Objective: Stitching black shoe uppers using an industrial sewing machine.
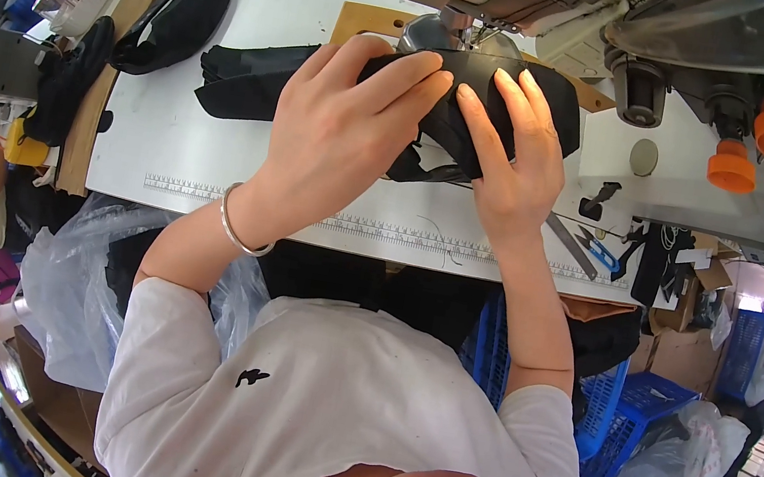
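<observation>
A black shoe upper (464, 134) lies on the sewing machine bed, its far edge by the presser foot (456, 25). My left hand (347, 113) is closed on its left part, fingers bent and close together near the needle area. On the right part, my right hand (518, 165) grips it with fingers stretched over the top; the thumb is hidden. A folded black section (247, 82) reaches out left from under my left hand. The stitch point itself is partly hidden by the machine and my fingers.
Another black shoe upper (175, 18) rests at the table's far left. A ruler strip (354, 225) runs along the near edge. Blue-handled thread snips (600, 252) and a flat metal strip (571, 245) lie right of my right wrist. Orange-capped machine parts (733, 166) hang at upper right.
</observation>
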Motion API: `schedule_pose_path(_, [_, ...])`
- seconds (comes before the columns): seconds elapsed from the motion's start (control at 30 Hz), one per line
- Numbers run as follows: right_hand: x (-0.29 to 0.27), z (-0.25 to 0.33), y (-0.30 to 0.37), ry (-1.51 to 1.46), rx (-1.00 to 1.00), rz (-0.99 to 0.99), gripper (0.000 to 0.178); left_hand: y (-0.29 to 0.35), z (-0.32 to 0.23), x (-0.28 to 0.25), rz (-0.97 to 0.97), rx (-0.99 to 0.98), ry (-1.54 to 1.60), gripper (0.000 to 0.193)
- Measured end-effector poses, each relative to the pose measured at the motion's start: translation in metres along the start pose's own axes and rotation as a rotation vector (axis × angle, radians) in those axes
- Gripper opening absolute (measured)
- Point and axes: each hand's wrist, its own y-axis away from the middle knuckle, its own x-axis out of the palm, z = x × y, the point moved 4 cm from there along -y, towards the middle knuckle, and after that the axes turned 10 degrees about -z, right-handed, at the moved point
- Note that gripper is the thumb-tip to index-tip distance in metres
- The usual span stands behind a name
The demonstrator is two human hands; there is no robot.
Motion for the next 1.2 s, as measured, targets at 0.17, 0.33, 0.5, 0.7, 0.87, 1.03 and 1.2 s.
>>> schedule_pose_path(0.17, [0.001,0.001,-0.001,-0.001,0.001,0.0,0.037,-0.003,0.002,-0.002,0.019,0.006,0.013,0.038])
schedule_pose_path(0.33, [0.001,0.001,-0.005,0.008,0.018,0.015,0.037,-0.01,0.006,0.0,0.013,-0.044,0.058,0.035])
schedule_pose_path(0.5, [0.003,0.001,-0.009,0.032,0.038,-0.015,0.039,-0.017,0.014,0.005,0.028,-0.046,0.08,0.034])
schedule_pose_path(0.7, [0.003,0.002,-0.01,0.044,0.045,-0.008,0.039,-0.017,0.016,0.004,0.047,-0.075,0.12,0.032])
schedule_pose_path(0.87, [0.004,0.002,-0.009,0.042,0.046,-0.024,0.039,-0.016,0.016,0.004,0.046,-0.062,0.121,0.032])
schedule_pose_path(1.03, [0.005,-0.003,-0.009,0.029,0.048,-0.046,0.039,-0.014,0.012,0.005,0.029,-0.048,0.097,0.036])
schedule_pose_path(1.2, [0.005,-0.01,-0.011,-0.017,0.072,-0.005,0.039,-0.01,0.012,0.012,-0.009,-0.036,0.059,0.039])
